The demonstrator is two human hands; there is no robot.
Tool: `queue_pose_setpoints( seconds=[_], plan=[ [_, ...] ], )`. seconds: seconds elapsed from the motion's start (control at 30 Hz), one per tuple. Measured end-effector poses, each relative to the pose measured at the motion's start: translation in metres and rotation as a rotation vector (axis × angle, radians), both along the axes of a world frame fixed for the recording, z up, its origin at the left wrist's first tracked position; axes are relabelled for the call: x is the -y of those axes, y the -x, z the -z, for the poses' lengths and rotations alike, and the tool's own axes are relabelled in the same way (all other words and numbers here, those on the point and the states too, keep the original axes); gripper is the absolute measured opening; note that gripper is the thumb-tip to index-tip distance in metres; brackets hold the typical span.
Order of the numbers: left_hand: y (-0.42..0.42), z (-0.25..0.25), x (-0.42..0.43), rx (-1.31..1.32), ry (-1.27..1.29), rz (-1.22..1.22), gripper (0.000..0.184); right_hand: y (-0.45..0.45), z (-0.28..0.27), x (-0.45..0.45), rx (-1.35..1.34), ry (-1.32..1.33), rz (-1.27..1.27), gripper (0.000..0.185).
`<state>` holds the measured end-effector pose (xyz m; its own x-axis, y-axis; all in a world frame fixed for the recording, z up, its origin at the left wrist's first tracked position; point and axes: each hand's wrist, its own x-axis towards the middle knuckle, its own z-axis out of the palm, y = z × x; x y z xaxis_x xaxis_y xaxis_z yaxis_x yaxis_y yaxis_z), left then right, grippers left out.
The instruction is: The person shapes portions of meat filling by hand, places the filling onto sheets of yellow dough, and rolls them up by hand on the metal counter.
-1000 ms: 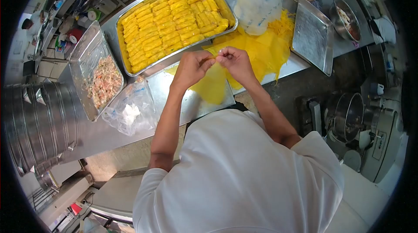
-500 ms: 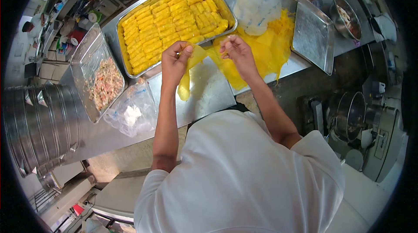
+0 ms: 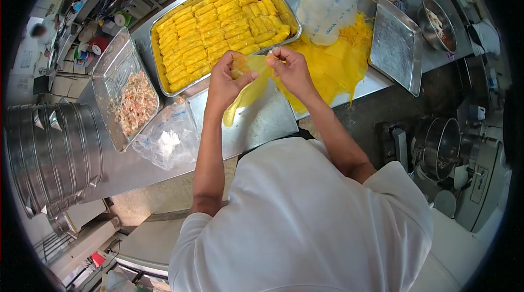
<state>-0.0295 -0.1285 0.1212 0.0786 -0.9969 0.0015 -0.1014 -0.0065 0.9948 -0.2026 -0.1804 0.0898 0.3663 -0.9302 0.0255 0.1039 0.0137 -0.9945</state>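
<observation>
A thin yellow wrapper sheet (image 3: 252, 91) hangs between my hands above the steel table, its lower end drooping to the left. My left hand (image 3: 226, 80) has its fingers curled around the sheet's left side, with the thumb in front. With fingertips pinched together, my right hand (image 3: 293, 72) grips the sheet's upper right edge. Just beyond both hands lies a deep metal tray (image 3: 154, 68) packed with rows of yellow rolls (image 3: 218, 24). A loose pile of yellow wrapper sheets (image 3: 333, 68) spreads to the right of my right hand.
At left, a metal pan (image 3: 103, 71) holds minced filling (image 3: 134, 101). Beside it lies a plastic bag (image 3: 166, 142) with white stuff. Stacked steamers (image 3: 52, 155) stand far left. A plastic bag (image 3: 330, 5), a flat tray (image 3: 396, 43) and a bowl (image 3: 436, 22) sit at right.
My right hand has moved left and taken the sheet's edge. The sheet, bunched and hanging from my left hand before, is now spread wider between both hands.
</observation>
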Motion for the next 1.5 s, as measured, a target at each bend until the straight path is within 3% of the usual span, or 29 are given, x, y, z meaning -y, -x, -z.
queue_pose_setpoints(
  seconds=[0.23, 0.3, 0.33, 0.5, 0.57, 0.8, 0.87, 1.0, 1.07, 1.1, 1.17, 1.2, 1.27, 1.3, 1.37, 1.43, 1.47, 1.5],
  plan=[
    [-0.010, 0.012, 0.001, 0.020, 0.092, -0.168, 0.026, 0.016, 0.024, 0.021, 0.173, -0.025, 0.320, 0.009],
    [-0.025, 0.016, 0.000, -0.250, 0.112, -0.319, 0.023, 0.030, 0.024, 0.032, 0.207, -0.018, 0.404, 0.008],
    [-0.031, 0.013, -0.005, -0.416, 0.068, -0.268, 0.022, 0.034, 0.022, 0.034, 0.253, -0.033, 0.344, 0.008],
    [-0.048, 0.012, -0.011, -0.568, 0.057, -0.290, 0.024, 0.037, 0.016, 0.032, 0.379, -0.145, 0.283, 0.007],
    [-0.055, 0.014, -0.013, -0.668, 0.092, -0.318, 0.024, 0.047, 0.019, 0.039, 0.464, -0.166, 0.379, 0.008],
    [-0.067, 0.010, -0.024, -0.774, 0.136, -0.406, 0.026, 0.120, 0.016, 0.080, 0.480, -0.037, 0.644, 0.010],
    [-0.070, 0.019, -0.030, -0.734, 0.123, -0.333, 0.027, 0.151, 0.014, 0.103, 0.280, 0.074, 0.835, 0.009],
    [-0.068, 0.031, -0.032, -0.723, 0.081, -0.353, 0.027, 0.211, 0.055, 0.197, 0.148, 0.196, 0.897, 0.018],
    [-0.069, 0.038, -0.031, -0.681, 0.034, -0.350, 0.027, 0.236, 0.082, 0.246, -0.635, 0.180, 0.721, 0.029],
    [-0.067, 0.035, -0.031, -0.683, 0.041, -0.350, 0.027, 0.239, 0.077, 0.249, -0.633, 0.188, 0.721, 0.029],
    [-0.065, 0.031, -0.035, -0.635, 0.026, -0.316, 0.027, 0.239, 0.067, 0.261, -1.302, 0.478, 0.684, 0.028],
    [-0.066, 0.029, -0.036, -0.637, 0.033, -0.328, 0.027, 0.238, 0.057, 0.270, -1.299, 0.489, 0.675, 0.028],
    [-0.066, 0.028, -0.043, -0.600, 0.012, -0.287, 0.026, 0.243, 0.041, 0.285, -1.338, 0.264, 0.511, 0.028],
    [-0.063, 0.025, -0.045, -0.602, 0.013, -0.297, 0.026, 0.248, 0.045, 0.290, -1.338, 0.270, 0.502, 0.028],
    [-0.056, 0.021, -0.046, -0.480, 0.030, -0.335, 0.030, 0.263, 0.055, 0.304, -1.396, 0.282, 0.252, 0.024],
    [-0.056, 0.023, -0.049, -0.417, 0.021, -0.297, 0.034, 0.280, 0.046, 0.288, -1.248, 0.251, 0.108, 0.024],
    [-0.057, 0.025, -0.053, -0.349, 0.004, -0.249, 0.038, 0.236, -0.015, 0.232, -1.389, 0.037, 0.000, 0.027],
    [-0.057, 0.023, -0.058, -0.347, 0.002, -0.293, 0.038, 0.221, -0.046, 0.197, -1.096, -0.080, -0.226, 0.027]
  ],
)
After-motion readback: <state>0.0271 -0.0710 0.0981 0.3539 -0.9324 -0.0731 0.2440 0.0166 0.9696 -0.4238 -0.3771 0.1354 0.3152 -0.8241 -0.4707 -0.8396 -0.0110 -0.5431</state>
